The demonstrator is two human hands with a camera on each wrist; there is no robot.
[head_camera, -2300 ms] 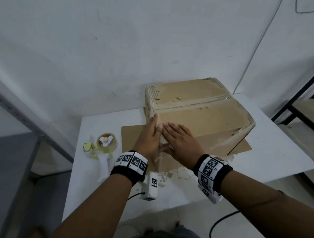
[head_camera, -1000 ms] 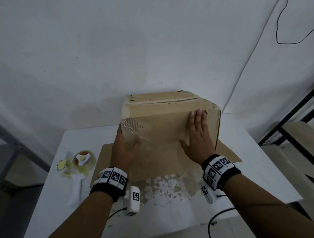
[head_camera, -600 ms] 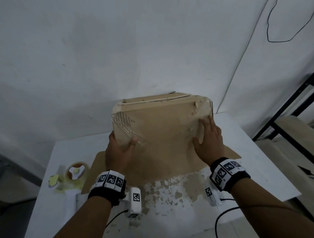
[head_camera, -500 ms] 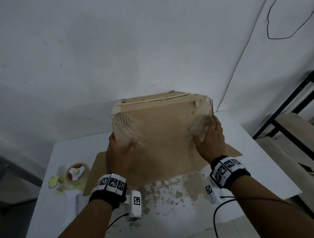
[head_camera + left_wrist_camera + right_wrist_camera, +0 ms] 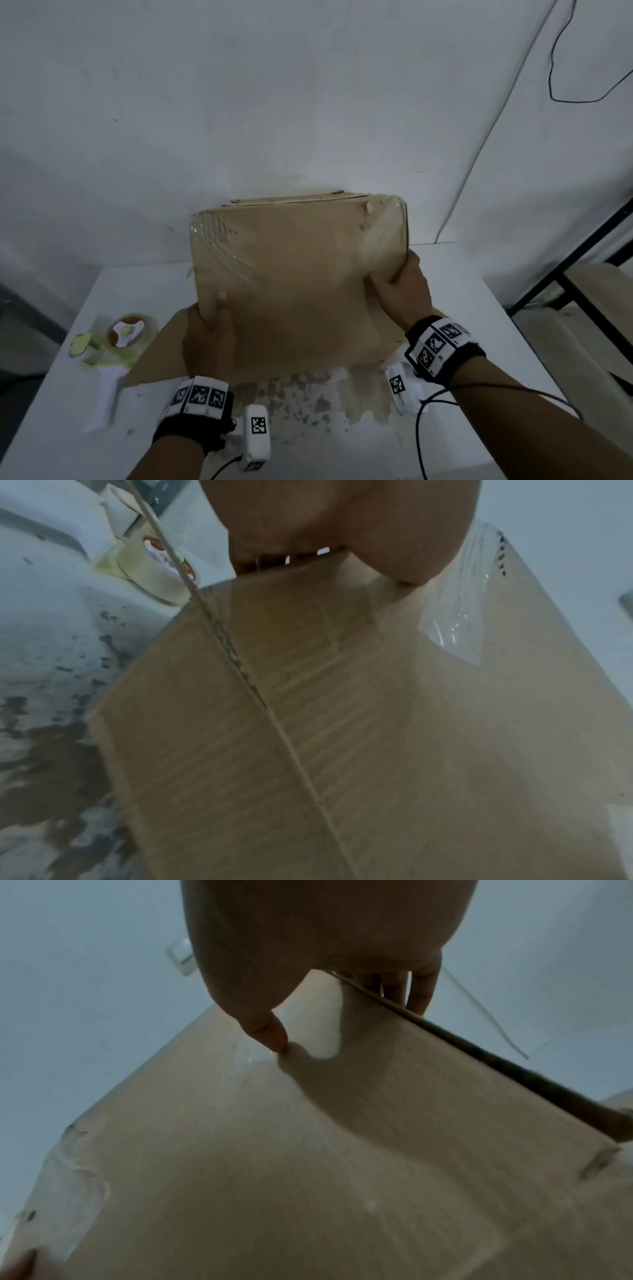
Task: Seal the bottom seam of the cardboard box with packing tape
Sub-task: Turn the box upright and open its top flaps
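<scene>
Head cam overhead; wrist cams close-up, box [image 5: 294,274] shared

No readable text anywhere; the wrist bands [image 5: 200,397] carry only black-and-white square code markers

We see the cardboard box [image 5: 298,274] tipped up between our hands and the wall [image 5: 274,102], blocking the way straight ahead. To its left the tape dispenser [image 5: 116,342] lies on the table [image 5: 479,308], with bare tabletop just beyond it. Right of the box the table lies open as far as a black frame [image 5: 575,253].
</scene>
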